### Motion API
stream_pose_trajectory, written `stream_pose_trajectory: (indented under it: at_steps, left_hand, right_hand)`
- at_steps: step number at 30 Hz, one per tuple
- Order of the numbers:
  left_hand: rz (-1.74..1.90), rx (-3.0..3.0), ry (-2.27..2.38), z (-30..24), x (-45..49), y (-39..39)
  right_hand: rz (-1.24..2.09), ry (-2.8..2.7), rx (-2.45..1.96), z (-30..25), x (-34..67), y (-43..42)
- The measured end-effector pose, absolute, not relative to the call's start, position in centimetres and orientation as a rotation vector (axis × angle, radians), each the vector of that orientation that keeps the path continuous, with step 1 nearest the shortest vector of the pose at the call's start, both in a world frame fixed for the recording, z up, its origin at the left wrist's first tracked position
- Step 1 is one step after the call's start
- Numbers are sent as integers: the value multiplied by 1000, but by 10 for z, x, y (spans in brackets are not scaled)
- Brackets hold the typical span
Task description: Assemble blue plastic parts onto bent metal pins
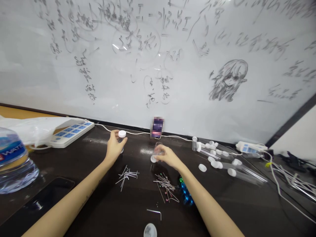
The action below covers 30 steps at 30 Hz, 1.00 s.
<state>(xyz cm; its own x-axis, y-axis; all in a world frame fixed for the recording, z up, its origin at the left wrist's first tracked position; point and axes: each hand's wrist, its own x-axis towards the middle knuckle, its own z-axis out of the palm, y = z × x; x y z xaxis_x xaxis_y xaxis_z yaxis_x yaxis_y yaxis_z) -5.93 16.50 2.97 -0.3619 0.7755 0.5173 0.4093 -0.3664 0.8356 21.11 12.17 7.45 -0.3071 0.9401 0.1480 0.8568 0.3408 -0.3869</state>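
- Our left grip holds an upright white-capped vial.
- Our right grip holds another vial, cap down.
- Thin rods lie heaped on the tabletop.

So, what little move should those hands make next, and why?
Perhaps the right hand should turn its clear tube cap-up: that tube's white cap appears to be at the lower end, while the upright tube in the left hand has its lid on top.
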Motion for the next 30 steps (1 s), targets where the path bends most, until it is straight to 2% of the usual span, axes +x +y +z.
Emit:
stream_pose_trajectory:
  at_steps: [10,17,23,26,30]
  left_hand:
    - [1729,1531,1553,16,-64,171]
    - [1795,1518,1581,17,-61,168]
    - [2107,1445,1633,53,-45,143]
    - [2470,1511,1391,86,-30,117]
    - [2591,1631,1110,119,-4,79]
  right_hand:
    - [366,-2410,-1591,74,210,119]
    - [150,-2505,-1908,102,242,117]
    - [-64,-2507,-2106,107,246,72]
    - [-123,-2543,-2174,100,245,53]
    - [-194,-2606,-2204,99,248,43]
